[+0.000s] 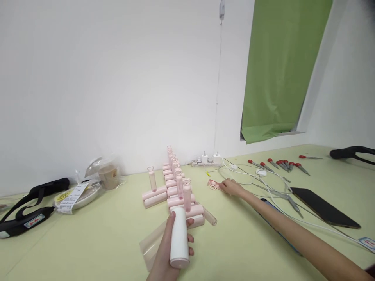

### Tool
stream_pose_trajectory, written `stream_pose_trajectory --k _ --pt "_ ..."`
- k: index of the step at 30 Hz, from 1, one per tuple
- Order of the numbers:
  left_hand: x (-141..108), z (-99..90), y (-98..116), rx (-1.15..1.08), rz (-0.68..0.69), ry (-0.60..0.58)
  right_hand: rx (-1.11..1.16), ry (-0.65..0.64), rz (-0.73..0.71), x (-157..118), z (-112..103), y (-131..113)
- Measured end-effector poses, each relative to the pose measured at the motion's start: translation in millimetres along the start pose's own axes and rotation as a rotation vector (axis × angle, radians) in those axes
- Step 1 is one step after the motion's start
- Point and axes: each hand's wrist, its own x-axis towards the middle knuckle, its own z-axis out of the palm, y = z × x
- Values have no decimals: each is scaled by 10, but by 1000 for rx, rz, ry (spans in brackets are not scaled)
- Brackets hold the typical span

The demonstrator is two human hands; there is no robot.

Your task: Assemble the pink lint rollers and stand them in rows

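My left hand (pixel 167 249) is wrapped round a white cylinder (pixel 179 238) near the table's front. Out to the right, my right hand (pixel 233 187) reaches over the table, its fingers closed on the end of a small pink piece (pixel 213 183) with a heart-shaped loop. Between the hands and the wall runs a row of pink cylinders (pixel 175 201) lying flat, several with upright tubes topped by heart loops. One such tube (pixel 152 180) stands at the row's left. A clear tube (pixel 209 215) lies beside the row, and a transparent sheet (pixel 152 242) is partly behind my left hand.
A power strip (pixel 206 164) sits by the wall. White cables (pixel 272 195), red-handled tools (pixel 284 164), pliers (pixel 294 205) and a dark tablet (pixel 325 207) lie right. Left are black straps (pixel 38 214), a wrapped bowl (pixel 80 197) and a bagged cup (pixel 109 176).
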Motion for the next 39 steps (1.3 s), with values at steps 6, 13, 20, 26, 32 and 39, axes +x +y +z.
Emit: stream_pose_trajectory --k 6,13,20,26,32,39 --pt "41 -39 -8 -98 -51 -55 91 -16 4 -271 191 9" --pt "59 -65 -18 -109 29 19 365 181 32 -502 3 -210" --pt "94 89 -108 -75 333 167 1043 -144 -88 -1407 -110 -836" --pt "52 239 -291 -14 376 200 1239 -203 -84 -1890 -39 -1323" --pt "-9 181 -335 164 425 165 1152 -118 -136 -1963 -107 -1367" --pt "-43 200 -395 268 461 69 1048 7 -116 -2044 -68 -1415"
